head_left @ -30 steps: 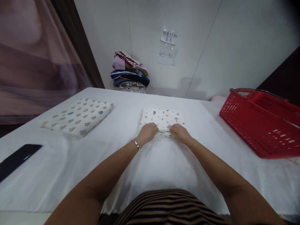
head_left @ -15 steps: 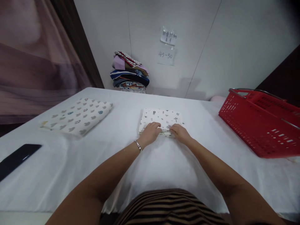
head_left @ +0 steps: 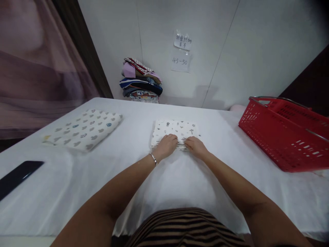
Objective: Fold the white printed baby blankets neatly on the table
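A folded white cloth (head_left: 174, 128) with small dark prints lies on the white-covered table (head_left: 177, 181), straight ahead of me. My left hand (head_left: 167, 145), with a bracelet on its wrist, has its fingers closed on the cloth's near edge, left of the middle. Close beside it, my right hand (head_left: 195, 146) pinches the same edge from the right. Layers of the fold show in the narrow gap between the hands. The fingertips partly hide the near edge.
To the left lies another folded cloth (head_left: 84, 132) with grey prints, behind a black flat device (head_left: 19, 176). A red basket (head_left: 285, 137) stands at the right. A stack of folded fabrics (head_left: 141, 80) rises beyond the far edge, by the wall with paper signs (head_left: 181, 61).
My left hand has slid slightly right along the near edge, closer to my right hand, and its fingers have closed more on the cloth. The view has shifted a little.
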A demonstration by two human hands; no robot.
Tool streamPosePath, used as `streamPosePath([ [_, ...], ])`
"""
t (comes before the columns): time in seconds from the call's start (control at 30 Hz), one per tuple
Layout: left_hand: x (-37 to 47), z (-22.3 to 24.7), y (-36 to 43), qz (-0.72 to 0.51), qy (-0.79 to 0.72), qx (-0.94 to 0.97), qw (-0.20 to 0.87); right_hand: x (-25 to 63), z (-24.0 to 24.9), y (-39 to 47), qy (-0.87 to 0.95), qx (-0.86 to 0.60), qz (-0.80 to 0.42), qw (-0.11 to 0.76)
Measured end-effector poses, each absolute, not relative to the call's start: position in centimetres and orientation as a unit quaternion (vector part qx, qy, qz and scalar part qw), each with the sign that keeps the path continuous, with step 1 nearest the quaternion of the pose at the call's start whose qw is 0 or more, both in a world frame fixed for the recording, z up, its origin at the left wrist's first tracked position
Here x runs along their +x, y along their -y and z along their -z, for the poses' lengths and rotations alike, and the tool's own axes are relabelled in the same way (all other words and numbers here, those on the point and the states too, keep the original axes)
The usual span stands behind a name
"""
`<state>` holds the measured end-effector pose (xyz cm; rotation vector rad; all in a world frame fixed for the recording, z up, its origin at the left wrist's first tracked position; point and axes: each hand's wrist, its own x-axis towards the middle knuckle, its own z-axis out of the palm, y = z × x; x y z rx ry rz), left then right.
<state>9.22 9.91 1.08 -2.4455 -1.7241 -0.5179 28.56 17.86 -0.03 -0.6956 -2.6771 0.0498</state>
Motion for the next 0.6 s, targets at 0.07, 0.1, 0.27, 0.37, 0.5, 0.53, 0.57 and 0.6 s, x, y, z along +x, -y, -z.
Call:
streamPosePath([
  [0.07,9.19,-0.98,-9.58,0.195,0.565,-0.801,0.04,28.58,-0.3,-17.58,0.954,-0.238,-0.015,0.181],
  [0.1,9.18,-0.89,-9.46,0.202,0.565,-0.799,0.034,28.56,-0.46,-17.45,0.956,-0.236,-0.011,0.174],
  [0.27,9.29,-0.57,-9.31,0.233,0.581,-0.78,0.02,28.27,-0.79,-17.22,0.959,-0.245,0.007,0.144],
  [0.37,9.37,-0.59,-9.33,0.243,0.583,-0.775,0.013,28.01,-0.78,-17.22,0.955,-0.263,0.014,0.139],
  [0.5,9.28,-0.54,-9.31,0.239,0.585,-0.775,0.003,27.9,-0.9,-17.22,0.953,-0.265,0.012,0.148],
  [0.53,9.24,-0.49,-9.32,0.237,0.585,-0.775,0.002,27.91,-0.94,-17.23,0.953,-0.261,0.009,0.151],
  [0.57,9.2,-0.44,-9.34,0.233,0.585,-0.776,0.001,27.93,-0.99,-17.25,0.954,-0.257,0.005,0.152],
  [0.6,9.16,-0.4,-9.37,0.227,0.586,-0.778,0.001,27.94,-1.03,-17.27,0.955,-0.256,0.003,0.149],
])
